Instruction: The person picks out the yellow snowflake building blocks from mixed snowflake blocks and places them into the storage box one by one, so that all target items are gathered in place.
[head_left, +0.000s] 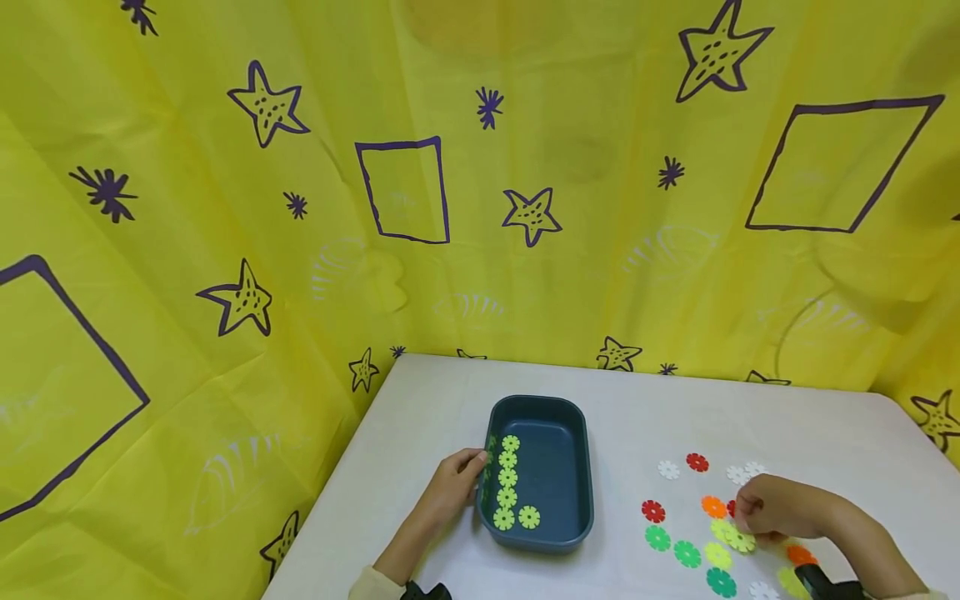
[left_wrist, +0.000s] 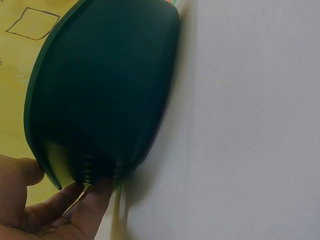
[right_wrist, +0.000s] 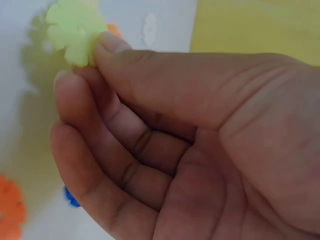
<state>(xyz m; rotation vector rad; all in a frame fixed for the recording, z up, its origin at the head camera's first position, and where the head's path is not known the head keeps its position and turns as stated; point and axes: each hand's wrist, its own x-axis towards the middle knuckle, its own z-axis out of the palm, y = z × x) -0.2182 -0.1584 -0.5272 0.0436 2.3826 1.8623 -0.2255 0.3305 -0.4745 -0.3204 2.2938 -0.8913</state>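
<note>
My left hand point(head_left: 452, 483) grips the left side of a dark blue-green rectangular tray point(head_left: 566, 546), its thumb near the rim in the left wrist view. Inside, several yellow-green notched plastic discs stand in a column along the left wall, and one more disc point(head_left: 529, 517) lies to the right of the lowest. Over on the right, my right hand point(head_left: 783, 507) pinches a yellow-green disc point(right_wrist: 75, 30) between thumb and fingertip, above the loose discs. The other fingers are curled, as the right wrist view shows.
Loose discs lie scattered on the white table point(head_left: 442, 392) right of the tray: red point(head_left: 653, 511), orange point(head_left: 714, 507), green point(head_left: 687, 553), white point(head_left: 669, 470) and yellow-green point(head_left: 717, 555). A blue piece point(right_wrist: 72, 196) shows below the right hand's fingers. A yellow patterned curtain point(head_left: 465, 283) hangs behind.
</note>
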